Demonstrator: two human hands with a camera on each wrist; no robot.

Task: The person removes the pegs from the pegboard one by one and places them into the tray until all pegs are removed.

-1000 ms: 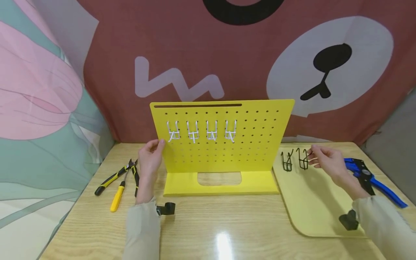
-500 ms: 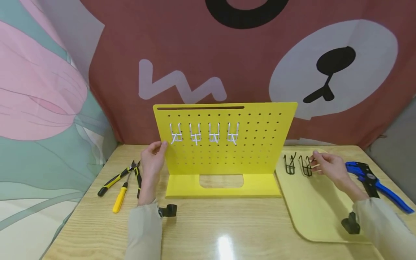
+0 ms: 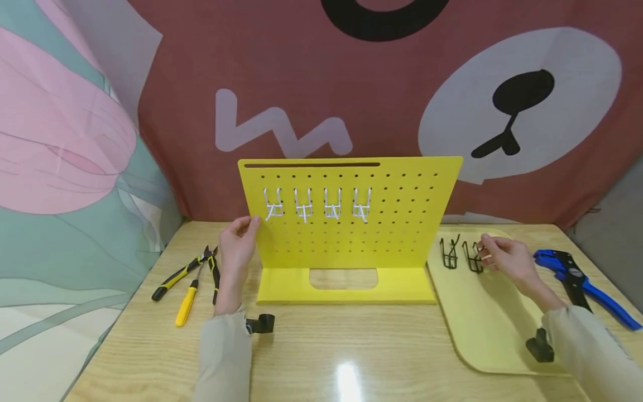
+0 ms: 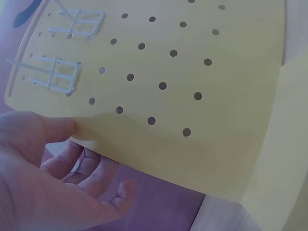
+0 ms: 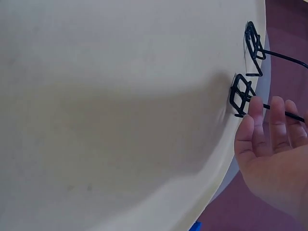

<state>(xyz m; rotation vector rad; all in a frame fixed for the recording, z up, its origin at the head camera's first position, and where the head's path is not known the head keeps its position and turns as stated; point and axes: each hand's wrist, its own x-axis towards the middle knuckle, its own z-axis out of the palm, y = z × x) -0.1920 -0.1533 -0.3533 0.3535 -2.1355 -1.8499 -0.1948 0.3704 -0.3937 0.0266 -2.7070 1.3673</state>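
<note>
The right hand (image 3: 509, 265) pinched a black wire hook (image 5: 245, 95) at the pale yellow, round-cornered tray's (image 3: 482, 329) far end; held off-centre, it risked swivelling (a matching black wire hook (image 5: 260, 49) stood snag-close). The left hand (image 3: 236, 245) gripped the upright yellow perforated board's (image 3: 351, 237) edge.

The head view is brightly lit. A glare patch is reflected by the table (image 3: 311, 352); a soft shadow is cast across the tray (image 3: 477, 340). In the left wrist view, colours are washed out by bluish haze and the board (image 4: 231, 139) is bowed by distortion. The right wrist view is dimmer.
</note>
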